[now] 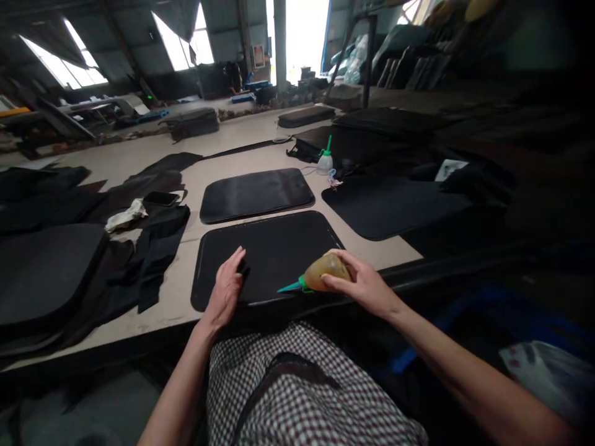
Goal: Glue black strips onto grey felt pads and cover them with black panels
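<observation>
A black rounded panel (269, 248) lies at the table's front edge, with a thin shiny line along parts of its border. My right hand (356, 275) is wrapped around a yellowish squeeze glue bottle (325, 272), tilted so that its green nozzle points left and down at the panel's near edge. Whether the tip touches the panel I cannot tell. Over the panel's left part is my left hand (227, 285), fingers stretched out and holding nothing. Just behind lies a second black panel (258, 195), apparently a stack of sheets.
A whitish bottle with a green nozzle (325, 160) stands farther back. To the right lies another black panel (395, 204). Black scraps (162, 248), a phone (160, 198), a crumpled white cloth (126, 215) and a thick black stack (46, 266) occupy the left side.
</observation>
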### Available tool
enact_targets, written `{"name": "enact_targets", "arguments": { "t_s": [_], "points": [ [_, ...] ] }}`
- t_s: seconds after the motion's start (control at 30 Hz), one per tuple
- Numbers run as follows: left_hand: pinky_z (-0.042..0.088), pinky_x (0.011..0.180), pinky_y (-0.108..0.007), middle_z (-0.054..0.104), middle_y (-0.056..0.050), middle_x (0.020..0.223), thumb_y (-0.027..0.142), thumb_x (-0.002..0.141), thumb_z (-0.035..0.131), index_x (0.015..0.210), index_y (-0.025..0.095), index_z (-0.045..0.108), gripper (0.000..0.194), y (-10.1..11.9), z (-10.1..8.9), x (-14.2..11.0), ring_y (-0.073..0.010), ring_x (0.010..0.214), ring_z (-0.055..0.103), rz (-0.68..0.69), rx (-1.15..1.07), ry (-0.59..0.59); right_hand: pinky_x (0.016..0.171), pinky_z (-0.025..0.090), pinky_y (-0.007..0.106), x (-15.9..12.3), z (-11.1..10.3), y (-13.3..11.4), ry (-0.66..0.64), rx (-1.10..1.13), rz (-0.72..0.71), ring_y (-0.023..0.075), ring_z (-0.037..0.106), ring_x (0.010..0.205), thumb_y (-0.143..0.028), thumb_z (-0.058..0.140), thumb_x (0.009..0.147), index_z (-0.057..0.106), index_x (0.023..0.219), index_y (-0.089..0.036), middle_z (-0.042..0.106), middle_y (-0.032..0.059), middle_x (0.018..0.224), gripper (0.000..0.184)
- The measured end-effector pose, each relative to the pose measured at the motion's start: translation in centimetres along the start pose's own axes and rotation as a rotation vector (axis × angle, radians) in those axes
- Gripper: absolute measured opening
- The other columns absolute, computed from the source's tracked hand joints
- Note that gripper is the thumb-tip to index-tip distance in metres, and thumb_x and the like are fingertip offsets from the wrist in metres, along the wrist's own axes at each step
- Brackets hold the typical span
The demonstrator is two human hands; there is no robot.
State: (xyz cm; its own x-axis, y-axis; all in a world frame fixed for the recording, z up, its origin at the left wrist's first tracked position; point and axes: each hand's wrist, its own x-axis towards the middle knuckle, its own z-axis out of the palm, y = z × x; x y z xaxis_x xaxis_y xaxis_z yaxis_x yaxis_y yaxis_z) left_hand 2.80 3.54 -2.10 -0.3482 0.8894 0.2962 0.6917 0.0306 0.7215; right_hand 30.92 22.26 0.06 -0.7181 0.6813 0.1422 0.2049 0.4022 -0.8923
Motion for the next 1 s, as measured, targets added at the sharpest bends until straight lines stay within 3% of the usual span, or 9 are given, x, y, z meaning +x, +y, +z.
{"name": "enact_targets", "arguments": {
  "t_s": [0.13,0.3,0.47,0.6,0.7,0.8,0.9,1.0],
  "points": [
    [0.021,0.123,-0.043,0.046,-0.008,0.152,0.070,0.095,0.023,0.144,0.026,0.048,0.070,0.2,-2.0,-1.0,-0.0234,0.144,0.036,-0.098,-0.174,0.325,0.084,0.056,0.037,1.9,4.4,-1.7,-0.051,-0.010,-0.073,0.0245,0.066,0.094,-0.051,0.071,0.084,0.057,0.120,-0.024,0.066,0.0040,0.104,0.047],
    [0.034,0.115,-0.045,0.060,-0.013,0.137,0.065,0.098,0.028,0.130,0.020,0.059,0.064,-0.3,-4.9,-3.1,-0.0247,0.131,0.053,-0.162,-0.400,0.724,0.082,0.054,0.037,4.6,9.9,-4.4,-0.081,-0.027,-0.186,0.0235,0.064,0.092,-0.047,0.072,0.083,0.059,0.114,-0.023,0.065,0.0043,0.102,0.042],
    [0.038,0.112,-0.044,0.065,-0.014,0.128,0.061,0.100,0.026,0.124,0.019,0.060,0.060,-1.0,-6.6,-5.9,-0.0234,0.122,0.060,-0.272,-0.541,0.903,0.079,0.052,0.036,6.9,15.1,-6.6,-0.128,-0.037,-0.305,0.0222,0.062,0.087,-0.043,0.072,0.084,0.057,0.112,-0.024,0.062,0.0037,0.099,0.037],
    [0.037,0.112,-0.044,0.067,-0.013,0.124,0.062,0.099,0.030,0.122,0.019,0.061,0.058,-1.2,-7.0,-7.4,-0.0230,0.121,0.060,-0.330,-0.559,0.971,0.081,0.052,0.038,8.2,17.6,-7.2,-0.103,-0.062,-0.392,0.0234,0.061,0.090,-0.042,0.072,0.085,0.055,0.114,-0.024,0.060,0.0050,0.101,0.038],
    [0.038,0.111,-0.044,0.067,-0.013,0.122,0.062,0.099,0.030,0.121,0.020,0.061,0.057,-1.3,-7.0,-7.9,-0.0226,0.119,0.061,-0.356,-0.557,0.996,0.082,0.053,0.040,8.8,18.1,-7.5,-0.081,-0.089,-0.427,0.0247,0.061,0.093,-0.043,0.070,0.086,0.053,0.118,-0.025,0.060,0.0067,0.104,0.041],
    [0.039,0.110,-0.043,0.067,-0.013,0.122,0.060,0.099,0.031,0.122,0.020,0.061,0.055,-1.3,-6.8,-7.8,-0.0223,0.118,0.061,-0.376,-0.569,0.986,0.083,0.053,0.040,9.3,17.2,-7.9,-0.157,-0.074,-0.389,0.0244,0.061,0.093,-0.044,0.071,0.084,0.055,0.118,-0.024,0.061,0.0065,0.105,0.043],
    [0.039,0.110,-0.043,0.067,-0.013,0.122,0.059,0.100,0.031,0.122,0.019,0.061,0.054,-1.1,-6.5,-7.6,-0.0222,0.118,0.061,-0.370,-0.572,0.963,0.071,0.054,0.034,9.1,15.0,-7.8,-0.420,0.089,-0.212,0.0223,0.063,0.088,-0.047,0.071,0.081,0.059,0.114,-0.023,0.065,0.0047,0.102,0.042],
    [0.038,0.110,-0.043,0.067,-0.012,0.122,0.058,0.100,0.033,0.122,0.020,0.061,0.052,-1.0,-6.3,-7.2,-0.0219,0.118,0.061,-0.374,-0.539,0.942,0.053,0.051,0.028,7.8,11.4,-6.2,-0.650,0.399,0.014,0.0228,0.065,0.081,-0.052,0.068,0.081,0.057,0.122,-0.024,0.067,0.0060,0.102,0.051]
  ]
}}
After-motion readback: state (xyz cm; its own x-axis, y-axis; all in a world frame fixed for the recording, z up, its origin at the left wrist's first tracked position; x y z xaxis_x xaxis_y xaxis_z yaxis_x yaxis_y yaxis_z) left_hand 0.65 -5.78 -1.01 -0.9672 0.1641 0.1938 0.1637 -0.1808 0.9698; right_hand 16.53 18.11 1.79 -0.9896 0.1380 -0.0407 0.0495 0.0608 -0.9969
